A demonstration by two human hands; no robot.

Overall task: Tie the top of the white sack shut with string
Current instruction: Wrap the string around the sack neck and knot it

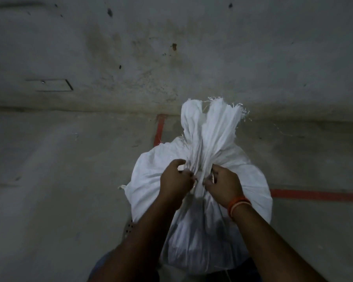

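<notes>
Now | white sack (202, 139) upright on floor (59, 180), neck gathered | left hand (174, 178) pinches string (194, 183) | right hand (222, 185) pinches string

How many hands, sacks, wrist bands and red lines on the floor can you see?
Hands: 2, the left hand and the right hand, both at the sack's gathered neck
White sack: 1
Orange wrist band: 1, on the right wrist
Red floor lines: 2, one behind the sack, one to its right
Total: 6
</notes>
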